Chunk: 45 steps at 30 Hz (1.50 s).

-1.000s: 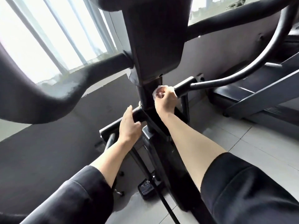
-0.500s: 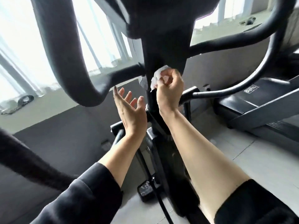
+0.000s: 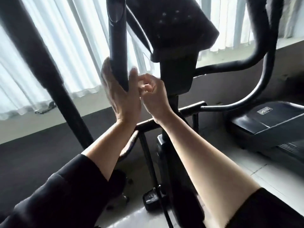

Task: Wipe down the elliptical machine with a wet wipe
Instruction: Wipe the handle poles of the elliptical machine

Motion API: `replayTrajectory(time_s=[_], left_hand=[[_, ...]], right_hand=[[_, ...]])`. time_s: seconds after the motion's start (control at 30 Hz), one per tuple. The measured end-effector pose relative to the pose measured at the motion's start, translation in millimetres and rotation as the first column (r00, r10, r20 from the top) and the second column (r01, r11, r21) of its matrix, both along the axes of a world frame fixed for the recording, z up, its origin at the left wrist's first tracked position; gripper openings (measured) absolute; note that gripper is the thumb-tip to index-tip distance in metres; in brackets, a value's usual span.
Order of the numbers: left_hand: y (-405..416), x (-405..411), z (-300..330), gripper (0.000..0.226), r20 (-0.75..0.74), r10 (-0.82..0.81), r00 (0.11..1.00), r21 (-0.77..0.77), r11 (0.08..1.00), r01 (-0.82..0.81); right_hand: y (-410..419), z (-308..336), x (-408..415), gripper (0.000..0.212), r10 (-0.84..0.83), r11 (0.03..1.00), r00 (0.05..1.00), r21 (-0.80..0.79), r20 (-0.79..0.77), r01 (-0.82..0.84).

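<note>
The black elliptical machine fills the view, its console (image 3: 172,27) overhead on a centre post (image 3: 177,76). An upright black handlebar (image 3: 117,38) stands left of the post. My left hand (image 3: 118,94) is raised against this bar, which lies between the thumb and the straight, blurred fingers. My right hand (image 3: 153,92) sits just right of it, in front of the post, fingers curled. A small pale bit of the wet wipe (image 3: 145,85) shows between those fingers; the rest is hidden. The two hands nearly touch.
A thick dark swing arm (image 3: 41,55) crosses the left foreground. The right handlebar (image 3: 266,63) curves down to a crossbar. Another black machine (image 3: 266,119) stands on the tiled floor (image 3: 271,178) at right. White curtains (image 3: 74,46) hang behind, above a ledge.
The view has tilted up. My left hand rose from open air to the upright handlebar. My right hand moved left off the centre post toward the left hand, and the wipe is less visible.
</note>
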<state>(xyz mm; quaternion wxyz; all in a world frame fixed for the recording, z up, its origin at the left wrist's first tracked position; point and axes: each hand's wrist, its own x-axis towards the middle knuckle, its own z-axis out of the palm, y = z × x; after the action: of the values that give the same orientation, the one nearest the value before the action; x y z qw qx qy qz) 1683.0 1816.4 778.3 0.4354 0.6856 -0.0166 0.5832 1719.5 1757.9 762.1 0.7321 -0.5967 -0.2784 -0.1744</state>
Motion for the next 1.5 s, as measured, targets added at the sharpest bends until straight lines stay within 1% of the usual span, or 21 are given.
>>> replayTrajectory(time_s=[0.03,0.07,0.13,0.17,0.23,0.33,0.4,0.47,0.57,0.63,0.73,0.8,0.97,1.1,1.2,1.3,1.37,1.5], left_hand=[[0.7,0.0,7.5,0.059,-0.040,0.029,0.999,0.018,0.999,-0.028],[1.8,0.6,11.2,0.053,-0.070,0.069,0.995,0.023,0.997,-0.068],[5.3,1.1,9.4,0.045,-0.104,0.132,0.986,0.061,0.990,-0.127],[7.0,1.2,7.9,0.044,-0.111,0.140,0.984,0.087,0.988,-0.131],[7.6,-0.2,8.3,0.046,-0.108,0.130,0.986,0.116,0.986,-0.117],[7.7,-0.2,10.8,0.045,-0.095,0.126,0.987,0.113,0.987,-0.115],[9.9,0.5,8.8,0.046,-0.094,0.100,0.991,0.117,0.989,-0.089],[12.7,2.0,6.8,0.047,-0.100,0.061,0.993,0.119,0.992,-0.049],[15.0,0.2,7.2,0.048,-0.110,0.024,0.994,0.121,0.993,-0.011],[16.1,-4.2,7.9,0.047,-0.148,0.024,0.989,0.144,0.990,-0.002],[17.5,-11.6,8.6,0.046,-0.224,0.047,0.973,0.178,0.984,-0.007],[15.8,-17.4,9.5,0.044,-0.274,0.090,0.958,0.192,0.981,-0.037],[6.3,-28.7,13.5,0.039,-0.353,0.147,0.924,0.206,0.976,-0.077],[1.2,-34.8,23.3,0.036,-0.443,0.134,0.887,0.169,0.983,-0.064],[-0.4,-36.1,28.0,0.036,-0.499,0.110,0.859,0.139,0.989,-0.046],[-2.9,-38.3,33.3,0.035,-0.540,0.132,0.831,0.141,0.988,-0.065],[-4.7,-41.1,35.9,0.033,-0.563,0.120,0.818,0.121,0.991,-0.062],[-3.8,-42.8,40.7,0.031,-0.578,0.141,0.803,0.123,0.989,-0.085]], right_hand=[[0.6,0.7,-4.1,0.020,0.052,0.999,0.999,0.012,-0.006,-0.052],[1.1,1.3,-8.2,0.017,0.068,0.998,0.998,0.015,-0.018,-0.068],[1.9,0.0,-12.7,0.012,0.019,1.000,0.999,-0.018,-0.042,-0.019],[2.2,-0.5,-13.6,0.013,-0.025,0.998,0.999,-0.051,-0.044,0.023],[0.5,0.7,-15.8,0.013,-0.106,0.989,0.993,-0.110,-0.056,0.100],[-4.4,3.1,-20.0,0.011,-0.200,0.975,0.975,-0.114,-0.100,0.188],[-8.2,1.5,-23.0,0.013,-0.231,0.970,0.966,-0.103,-0.114,0.219],[-11.9,0.1,-28.0,0.010,-0.253,0.965,0.960,-0.101,-0.121,0.242],[-15.5,-0.3,-39.8,0.011,-0.288,0.954,0.950,-0.123,-0.123,0.273],[-17.6,0.4,-50.2,0.006,-0.278,0.956,0.953,-0.124,-0.118,0.264],[-24.0,2.1,-58.7,0.019,-0.285,0.955,0.952,-0.118,-0.110,0.272],[-29.0,0.9,-59.0,0.022,-0.278,0.958,0.953,-0.109,-0.117,0.266],[-35.8,-6.7,-58.1,0.008,-0.257,0.964,0.960,-0.104,-0.112,0.246],[-40.6,8.8,-58.6,0.011,-0.270,0.960,0.958,-0.099,-0.098,0.260],[-45.2,21.0,-58.8,0.012,-0.241,0.968,0.967,-0.092,-0.081,0.233],[-49.5,23.2,-60.3,0.017,-0.216,0.974,0.975,-0.086,-0.062,0.210],[-53.2,23.5,-57.8,0.016,-0.213,0.975,0.975,-0.082,-0.061,0.208],[-60.8,34.6,-45.5,0.022,-0.260,0.965,0.963,-0.066,-0.077,0.255]])
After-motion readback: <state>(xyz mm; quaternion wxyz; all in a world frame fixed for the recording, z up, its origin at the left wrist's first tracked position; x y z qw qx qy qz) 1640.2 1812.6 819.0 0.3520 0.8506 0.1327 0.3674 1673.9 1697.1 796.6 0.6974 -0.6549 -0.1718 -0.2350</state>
